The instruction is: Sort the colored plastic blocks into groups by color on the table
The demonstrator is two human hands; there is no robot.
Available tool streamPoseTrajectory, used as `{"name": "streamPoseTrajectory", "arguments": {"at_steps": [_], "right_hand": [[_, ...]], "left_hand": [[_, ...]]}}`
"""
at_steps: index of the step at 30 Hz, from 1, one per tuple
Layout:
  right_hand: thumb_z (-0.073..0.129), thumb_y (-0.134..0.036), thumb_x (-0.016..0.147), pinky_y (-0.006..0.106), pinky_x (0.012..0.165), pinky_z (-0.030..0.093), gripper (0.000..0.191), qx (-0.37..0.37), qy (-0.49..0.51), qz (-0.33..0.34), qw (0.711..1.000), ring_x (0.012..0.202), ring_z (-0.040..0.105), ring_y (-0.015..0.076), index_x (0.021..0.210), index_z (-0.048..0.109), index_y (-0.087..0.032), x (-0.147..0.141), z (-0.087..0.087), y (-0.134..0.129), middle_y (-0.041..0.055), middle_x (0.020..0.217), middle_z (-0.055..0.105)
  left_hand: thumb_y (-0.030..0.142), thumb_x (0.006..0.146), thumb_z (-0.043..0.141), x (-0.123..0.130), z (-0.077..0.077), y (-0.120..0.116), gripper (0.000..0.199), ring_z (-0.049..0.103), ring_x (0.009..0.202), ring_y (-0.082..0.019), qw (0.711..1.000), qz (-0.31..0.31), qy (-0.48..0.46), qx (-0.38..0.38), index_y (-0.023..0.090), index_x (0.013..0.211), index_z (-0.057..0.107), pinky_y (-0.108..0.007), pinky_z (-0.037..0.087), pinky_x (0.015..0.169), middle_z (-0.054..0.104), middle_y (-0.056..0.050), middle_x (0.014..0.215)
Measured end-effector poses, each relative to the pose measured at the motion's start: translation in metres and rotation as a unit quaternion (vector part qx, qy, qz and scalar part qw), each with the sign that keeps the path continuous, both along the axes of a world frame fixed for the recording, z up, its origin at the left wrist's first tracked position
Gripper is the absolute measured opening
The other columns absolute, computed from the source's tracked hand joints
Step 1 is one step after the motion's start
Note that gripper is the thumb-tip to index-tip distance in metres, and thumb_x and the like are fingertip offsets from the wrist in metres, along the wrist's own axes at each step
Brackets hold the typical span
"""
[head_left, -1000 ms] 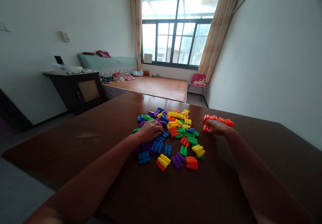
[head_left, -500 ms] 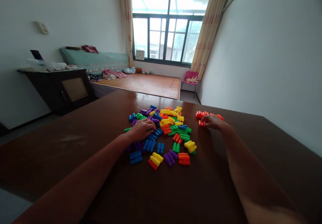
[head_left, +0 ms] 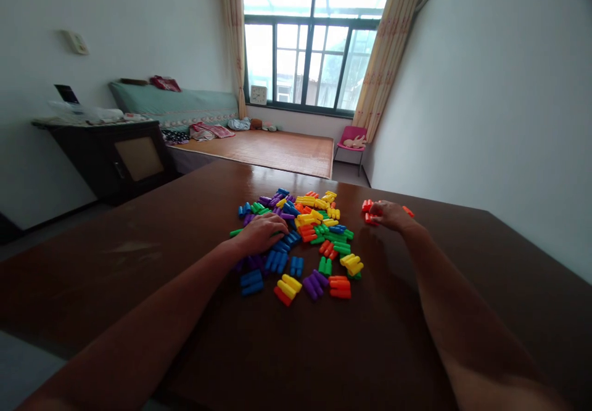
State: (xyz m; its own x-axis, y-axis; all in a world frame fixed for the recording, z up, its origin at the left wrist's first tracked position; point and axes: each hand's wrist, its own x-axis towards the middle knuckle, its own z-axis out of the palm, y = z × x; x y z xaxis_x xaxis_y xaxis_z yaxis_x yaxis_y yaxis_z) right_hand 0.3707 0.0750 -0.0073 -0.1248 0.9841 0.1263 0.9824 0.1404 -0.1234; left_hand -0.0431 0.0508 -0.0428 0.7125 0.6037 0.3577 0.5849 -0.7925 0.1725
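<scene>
On the dark table lies a loose pile of plastic building pieces shaped like joined tubes, among them yellow pieces (head_left: 311, 203), green pieces (head_left: 342, 248) and blue pieces (head_left: 276, 261). My left hand (head_left: 264, 232) rests over the pile's left side, palm down, fingers loosely bent and touching the blue pieces; I see no piece gripped. Right of the pile, my right hand (head_left: 392, 215) pinches a red tube block (head_left: 370, 219) close to the tabletop. Another red piece (head_left: 367, 206) lies just behind it, and a further red piece (head_left: 407, 211) shows past the hand, which hides part of this group.
Nearest me on the brown table (head_left: 296, 355) lie purple pieces (head_left: 316, 284), an orange-red piece (head_left: 340, 287) and a yellow-and-red group (head_left: 287, 289). Beyond the table stand a bed (head_left: 282, 150), a pink chair (head_left: 352, 137) and a dark cabinet (head_left: 106, 158).
The view has tilted slightly. My right hand has shifted a little towards the back, over the red group, with the red block at its fingertips. My left hand stays almost still.
</scene>
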Motion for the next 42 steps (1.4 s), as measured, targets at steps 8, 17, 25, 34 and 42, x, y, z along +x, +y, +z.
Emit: {"name": "streamPoseTrajectory", "arguments": {"at_steps": [8, 17, 25, 34, 42], "right_hand": [[0.070, -0.023, 0.073, 0.021, 0.062, 0.046, 0.020, -0.228, 0.081, 0.334, 0.911, 0.073, 0.064, 0.0141, 0.092, 0.075, -0.023, -0.094, 0.041, -0.040, -0.0015, 0.085, 0.073], [0.081, -0.014, 0.061, 0.026, 0.070, 0.047, 0.037, -0.098, -0.086, 0.337, 0.933, 0.085, 0.063, 0.0204, 0.096, 0.074, -0.022, -0.134, 0.012, -0.051, 0.0057, 0.099, 0.068], [0.079, -0.025, 0.067, 0.023, 0.060, 0.038, 0.021, -0.068, 0.056, 0.328, 0.941, 0.071, 0.056, 0.0132, 0.081, 0.065, -0.018, -0.136, 0.014, -0.041, -0.0005, 0.077, 0.066], [0.063, -0.043, 0.076, 0.025, 0.051, 0.040, 0.028, -0.003, 0.164, -0.096, 0.982, 0.057, 0.057, 0.0151, 0.081, 0.067, -0.016, 0.038, 0.013, -0.005, 0.0050, 0.066, 0.066], [0.062, -0.042, 0.077, 0.028, 0.059, 0.045, 0.028, -0.041, 0.121, -0.200, 0.972, 0.063, 0.063, 0.0198, 0.070, 0.070, -0.016, 0.072, -0.031, 0.008, 0.0062, 0.061, 0.066]], "left_hand": [[0.026, 0.091, 0.053, 0.001, 0.000, 0.000, 0.020, 0.060, 0.104, -0.020, 1.000, -0.003, -0.004, -0.003, 0.024, 0.097, 0.073, -0.034, 0.045, 0.094, 0.070, -0.004, 0.108], [0.026, 0.091, 0.053, 0.002, 0.003, -0.003, 0.021, 0.059, 0.105, -0.021, 1.000, 0.007, 0.011, 0.004, 0.024, 0.097, 0.073, -0.034, 0.044, 0.093, 0.070, -0.004, 0.108], [0.028, 0.092, 0.053, -0.001, -0.001, 0.000, 0.021, 0.059, 0.106, -0.020, 1.000, 0.001, 0.009, 0.003, 0.025, 0.098, 0.073, -0.034, 0.044, 0.094, 0.070, -0.003, 0.108], [0.026, 0.091, 0.053, -0.004, -0.006, 0.004, 0.021, 0.059, 0.108, -0.020, 1.000, 0.016, -0.002, 0.021, 0.027, 0.097, 0.073, -0.035, 0.045, 0.096, 0.068, -0.003, 0.116], [0.026, 0.092, 0.052, -0.004, -0.006, 0.006, 0.022, 0.060, 0.107, -0.020, 1.000, 0.011, -0.005, 0.023, 0.026, 0.096, 0.074, -0.034, 0.045, 0.096, 0.069, -0.003, 0.113]]}}
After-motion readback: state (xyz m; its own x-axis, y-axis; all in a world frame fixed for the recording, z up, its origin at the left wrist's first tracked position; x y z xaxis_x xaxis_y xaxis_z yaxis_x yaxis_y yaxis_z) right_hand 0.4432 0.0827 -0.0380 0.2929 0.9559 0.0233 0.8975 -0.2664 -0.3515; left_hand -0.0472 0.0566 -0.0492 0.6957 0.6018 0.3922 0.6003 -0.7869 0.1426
